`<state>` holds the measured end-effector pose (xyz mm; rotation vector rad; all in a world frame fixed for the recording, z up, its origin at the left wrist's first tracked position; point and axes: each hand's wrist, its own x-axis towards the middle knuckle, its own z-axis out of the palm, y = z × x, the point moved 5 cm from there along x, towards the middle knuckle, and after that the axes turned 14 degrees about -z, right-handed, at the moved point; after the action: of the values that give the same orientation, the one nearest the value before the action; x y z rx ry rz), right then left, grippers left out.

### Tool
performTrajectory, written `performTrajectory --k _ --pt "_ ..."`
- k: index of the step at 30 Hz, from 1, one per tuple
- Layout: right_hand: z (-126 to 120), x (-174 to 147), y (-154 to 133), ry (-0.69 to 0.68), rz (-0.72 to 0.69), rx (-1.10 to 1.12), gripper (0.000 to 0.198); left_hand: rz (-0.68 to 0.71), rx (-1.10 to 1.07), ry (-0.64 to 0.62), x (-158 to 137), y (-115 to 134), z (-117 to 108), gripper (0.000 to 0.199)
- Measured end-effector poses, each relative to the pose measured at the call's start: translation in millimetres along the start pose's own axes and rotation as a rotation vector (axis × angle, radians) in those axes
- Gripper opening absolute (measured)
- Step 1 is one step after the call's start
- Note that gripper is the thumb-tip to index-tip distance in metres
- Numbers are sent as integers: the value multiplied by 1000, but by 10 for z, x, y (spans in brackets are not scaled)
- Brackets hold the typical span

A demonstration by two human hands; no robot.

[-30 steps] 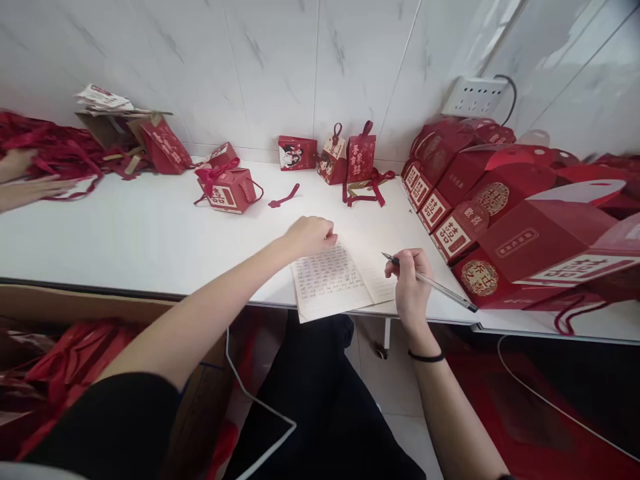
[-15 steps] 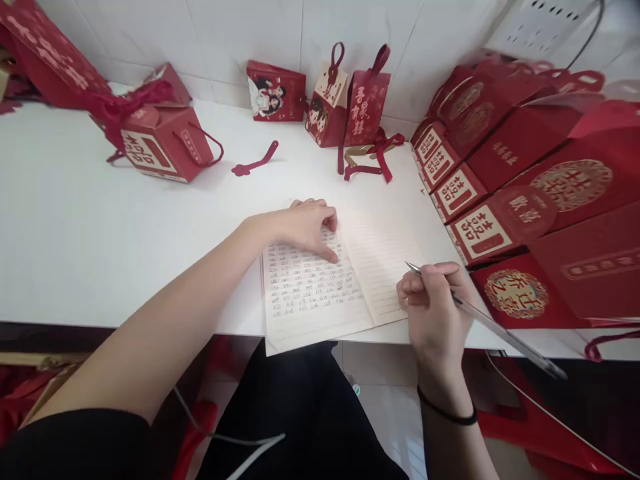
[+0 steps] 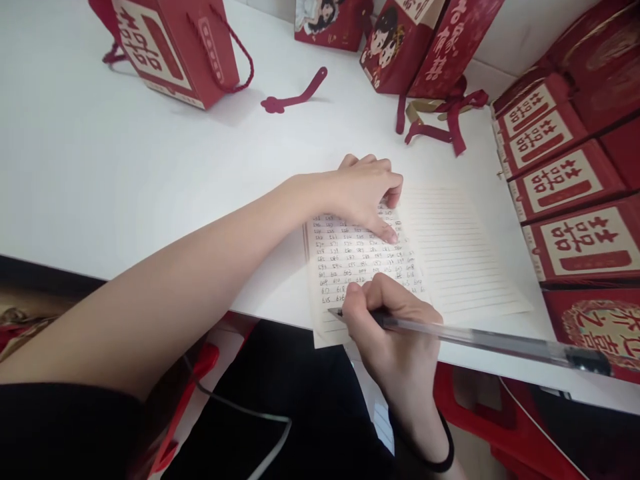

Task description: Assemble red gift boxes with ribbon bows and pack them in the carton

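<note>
A lined notebook (image 3: 465, 253) lies open at the table's front edge. Rows of handwritten numbers fill most of its left page, while the right page carries only printed lines. My left hand (image 3: 367, 190) rests on the upper part of the written page, thumb spread away from the slightly bent fingers, holding nothing. In my right hand (image 3: 395, 333) is a clear-barrelled pen (image 3: 480, 340), pinched between thumb and fingers. Its tip is at the lower left of the written page, just under the last row. That hand covers part of the lower page.
Red gift boxes (image 3: 555, 177) stand in a row on the right. Another red box with a rope handle (image 3: 175, 50) is at the back left. Small red boxes (image 3: 400, 47) stand at the back, near loose ribbons (image 3: 445, 120) and a dark red strap (image 3: 295, 97).
My right hand has moved left with the pen, from above the blank right page to the bottom of the written page. The camera view has come closer and turned; my left hand stays on the notebook.
</note>
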<state>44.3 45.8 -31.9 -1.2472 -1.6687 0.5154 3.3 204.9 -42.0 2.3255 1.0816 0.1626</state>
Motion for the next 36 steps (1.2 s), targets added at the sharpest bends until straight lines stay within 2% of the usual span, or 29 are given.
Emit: performTrajectory --k 8,13,21,27,31,33,36 --pt "16 16 -25 -27 -80 -104 35 -33 -47 -31 -7 14 -2 38" --pt "0 3 5 12 -10 -70 36 -64 -58 -45 -38 43 -22 42" --pt "-2 7 -9 -12 -36 -76 35 -38 -110 -29 67 -43 39 34" --pt "-2 11 6 13 -6 -59 35 -119 -135 -14 256 -209 146 35" --pt "-3 3 -8 3 5 5 35 -79 -128 -7 217 -169 127 34" --pt "-38 -12 27 56 80 68 35 -62 -114 -25 146 -107 89 35" --pt "-142 -44 120 265 184 261 34 -63 -78 -39 32 -13 15 39"
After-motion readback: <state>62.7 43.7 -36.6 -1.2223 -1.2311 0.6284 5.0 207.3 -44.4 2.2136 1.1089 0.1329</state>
